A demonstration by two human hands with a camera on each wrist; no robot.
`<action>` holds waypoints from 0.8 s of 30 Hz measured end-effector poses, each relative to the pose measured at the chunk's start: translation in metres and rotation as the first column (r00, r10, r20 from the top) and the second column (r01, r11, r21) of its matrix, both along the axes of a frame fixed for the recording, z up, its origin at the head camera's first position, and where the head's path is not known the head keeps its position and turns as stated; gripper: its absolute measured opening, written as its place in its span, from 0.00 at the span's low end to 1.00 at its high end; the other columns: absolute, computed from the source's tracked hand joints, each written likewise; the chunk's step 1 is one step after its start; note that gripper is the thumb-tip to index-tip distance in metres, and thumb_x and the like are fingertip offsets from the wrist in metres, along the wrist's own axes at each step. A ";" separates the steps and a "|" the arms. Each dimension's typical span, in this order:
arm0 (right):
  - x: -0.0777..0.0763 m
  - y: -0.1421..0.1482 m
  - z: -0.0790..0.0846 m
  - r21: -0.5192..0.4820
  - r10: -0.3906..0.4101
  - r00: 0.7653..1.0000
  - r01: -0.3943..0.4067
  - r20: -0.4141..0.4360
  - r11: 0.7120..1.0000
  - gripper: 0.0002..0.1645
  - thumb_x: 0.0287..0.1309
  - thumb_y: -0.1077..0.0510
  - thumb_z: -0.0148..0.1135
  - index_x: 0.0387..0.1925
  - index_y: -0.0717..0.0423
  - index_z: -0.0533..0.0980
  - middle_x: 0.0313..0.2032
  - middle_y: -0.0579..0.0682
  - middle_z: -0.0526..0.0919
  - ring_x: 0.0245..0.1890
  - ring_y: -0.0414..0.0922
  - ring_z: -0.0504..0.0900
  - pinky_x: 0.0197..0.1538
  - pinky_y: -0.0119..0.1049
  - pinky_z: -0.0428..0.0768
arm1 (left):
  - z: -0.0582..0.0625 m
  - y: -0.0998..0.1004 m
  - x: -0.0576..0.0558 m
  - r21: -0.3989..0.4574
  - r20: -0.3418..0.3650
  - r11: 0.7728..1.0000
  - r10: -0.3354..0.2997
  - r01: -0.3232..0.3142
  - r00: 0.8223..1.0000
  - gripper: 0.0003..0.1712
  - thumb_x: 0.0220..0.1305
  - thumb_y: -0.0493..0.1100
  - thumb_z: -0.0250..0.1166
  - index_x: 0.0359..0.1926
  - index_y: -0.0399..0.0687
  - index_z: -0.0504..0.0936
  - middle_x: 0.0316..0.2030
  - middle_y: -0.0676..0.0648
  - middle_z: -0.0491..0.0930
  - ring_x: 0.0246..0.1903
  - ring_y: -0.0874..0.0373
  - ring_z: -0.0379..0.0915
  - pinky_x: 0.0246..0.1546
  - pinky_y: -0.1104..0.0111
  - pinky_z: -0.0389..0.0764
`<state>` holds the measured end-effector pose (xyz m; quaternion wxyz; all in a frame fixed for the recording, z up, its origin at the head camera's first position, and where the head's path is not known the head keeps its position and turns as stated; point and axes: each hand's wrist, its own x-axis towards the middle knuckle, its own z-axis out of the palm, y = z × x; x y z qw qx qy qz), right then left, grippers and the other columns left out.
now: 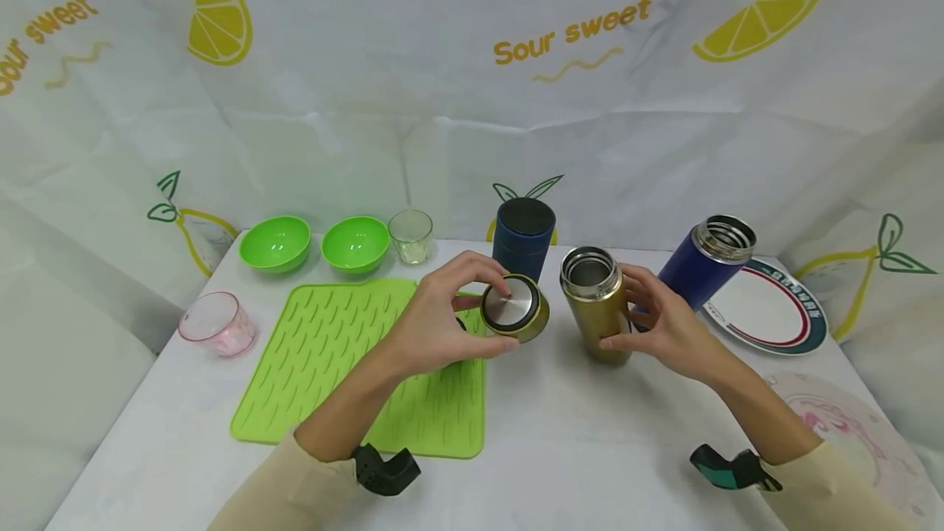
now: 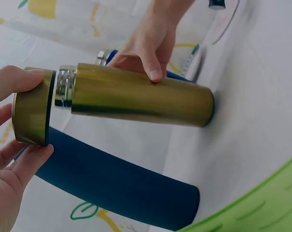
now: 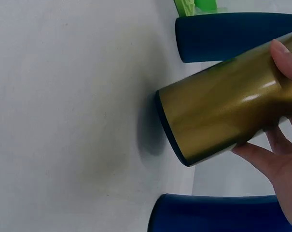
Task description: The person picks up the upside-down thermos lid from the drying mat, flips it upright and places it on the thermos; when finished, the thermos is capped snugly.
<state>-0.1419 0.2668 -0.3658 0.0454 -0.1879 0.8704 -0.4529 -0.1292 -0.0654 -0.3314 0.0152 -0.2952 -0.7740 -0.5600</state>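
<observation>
My left hand (image 1: pixel 431 322) pinches a gold lid (image 2: pixel 34 106) between thumb and fingers. In the head view the lid's silver underside with a black ring faces up toward me. Beside it, a gold thermos bottle (image 1: pixel 601 314) stands uncovered and slightly tilted, its steel threaded mouth showing. Around its right side curl the fingers of my right hand (image 1: pixel 664 330). A gap separates lid and bottle mouth in the head view. Whether the bottle's dark base (image 3: pixel 172 128) touches the table is hard to tell.
Behind stands a dark blue lidded bottle (image 1: pixel 524 240); an uncovered blue thermos (image 1: pixel 693 269) is right, near a rimmed plate (image 1: pixel 767 306) and pink-patterned plate (image 1: pixel 833 424). Leftward are a green mat (image 1: pixel 332 351), green bowls (image 1: pixel 276 244), a clear glass (image 1: pixel 411 236) and a pink glass (image 1: pixel 221 324).
</observation>
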 end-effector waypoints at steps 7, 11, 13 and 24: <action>0.002 0.001 0.005 0.060 0.100 0.995 -0.100 -0.002 0.993 0.55 0.47 0.58 0.81 0.74 0.51 0.61 0.68 0.61 0.74 0.66 0.66 0.75 0.62 0.55 0.81 | 0.011 0.013 0.003 0.069 -0.009 0.997 -0.042 0.042 0.999 0.26 0.44 0.35 0.82 0.45 0.47 0.81 0.55 0.49 0.76 0.57 0.56 0.75 0.54 0.69 0.86; 0.003 0.000 0.006 0.072 0.160 0.987 -0.160 0.011 0.984 0.54 0.47 0.55 0.82 0.73 0.49 0.63 0.67 0.54 0.76 0.66 0.43 0.79 0.62 0.49 0.83 | 0.013 0.018 0.005 0.070 -0.011 0.996 -0.046 0.046 0.999 0.26 0.45 0.35 0.82 0.45 0.47 0.81 0.55 0.49 0.76 0.58 0.56 0.75 0.54 0.68 0.86; 0.003 -0.001 0.007 0.077 0.187 0.982 -0.188 0.015 0.979 0.54 0.45 0.54 0.83 0.72 0.49 0.64 0.66 0.52 0.76 0.64 0.32 0.77 0.62 0.48 0.84 | 0.013 0.019 0.005 0.070 -0.008 0.996 -0.046 0.046 0.999 0.26 0.45 0.35 0.82 0.45 0.48 0.81 0.55 0.49 0.76 0.58 0.56 0.75 0.54 0.68 0.86; 0.003 -0.011 0.010 0.110 0.270 0.963 -0.269 0.007 0.957 0.52 0.45 0.54 0.83 0.71 0.49 0.66 0.66 0.54 0.77 0.65 0.61 0.79 0.60 0.56 0.83 | 0.010 0.031 0.002 0.019 -0.048 0.998 -0.054 0.055 0.997 0.26 0.45 0.38 0.83 0.44 0.50 0.81 0.51 0.51 0.76 0.57 0.58 0.75 0.51 0.70 0.86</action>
